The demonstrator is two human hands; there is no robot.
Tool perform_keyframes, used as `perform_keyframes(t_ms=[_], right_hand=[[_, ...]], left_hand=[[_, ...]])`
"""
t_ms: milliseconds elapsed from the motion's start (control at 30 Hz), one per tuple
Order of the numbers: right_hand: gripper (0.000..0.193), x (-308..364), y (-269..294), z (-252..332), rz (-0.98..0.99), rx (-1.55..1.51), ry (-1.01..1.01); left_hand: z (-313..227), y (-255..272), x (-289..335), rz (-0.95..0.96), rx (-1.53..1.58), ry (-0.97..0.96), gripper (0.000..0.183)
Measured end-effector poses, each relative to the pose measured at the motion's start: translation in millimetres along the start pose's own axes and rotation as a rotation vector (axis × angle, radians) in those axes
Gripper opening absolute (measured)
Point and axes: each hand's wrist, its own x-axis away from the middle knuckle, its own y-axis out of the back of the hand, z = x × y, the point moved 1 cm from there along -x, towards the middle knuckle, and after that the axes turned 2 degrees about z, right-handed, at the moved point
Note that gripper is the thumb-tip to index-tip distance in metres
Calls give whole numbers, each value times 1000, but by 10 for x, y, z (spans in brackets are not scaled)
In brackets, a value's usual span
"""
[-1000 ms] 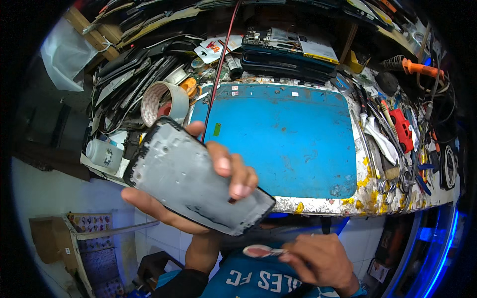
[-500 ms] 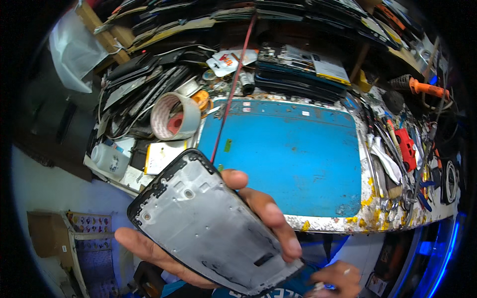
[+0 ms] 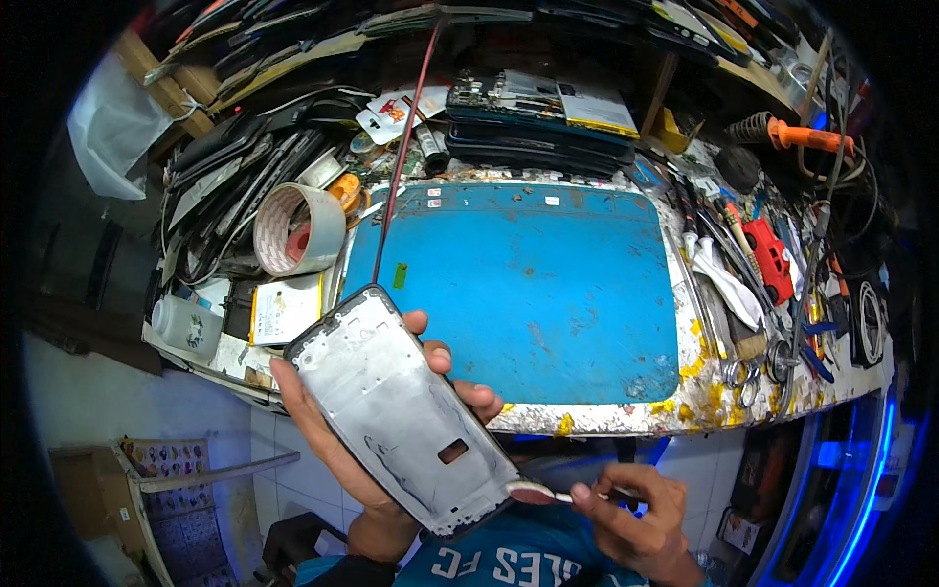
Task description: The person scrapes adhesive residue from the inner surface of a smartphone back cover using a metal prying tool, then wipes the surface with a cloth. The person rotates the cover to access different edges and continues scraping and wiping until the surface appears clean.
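Below the front edge of the bench, the left hand [image 3: 337, 440] grips a grey phone frame [image 3: 401, 411], fingers wrapped around both long sides, inner face up. Its long axis runs diagonally, from upper left near the blue work mat [image 3: 528, 293] down to the lower right. There the right hand [image 3: 636, 514] pinches a thin flat pry tool [image 3: 536, 492], whose tip touches the frame's lower right corner. The right hand is nearer that corner; a roll of tape [image 3: 298, 230] sits well apart.
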Motion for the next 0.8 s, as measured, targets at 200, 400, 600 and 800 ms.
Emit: perform_keyframes(t_ms=[200, 400, 600, 800], right_hand=[[61, -18, 47, 21, 12, -64, -144], [57, -3, 176, -4, -26, -130, -183], [26, -9, 437, 116, -17, -396, -183], [56, -148, 112, 42, -147, 48, -38]], left_hand=[[78, 121, -22, -62, -177, 167, 107], [144, 58, 18, 9, -194, 365, 111], [-70, 0, 81, 28, 22, 234, 116], [151, 169, 248, 54, -178, 366, 117]])
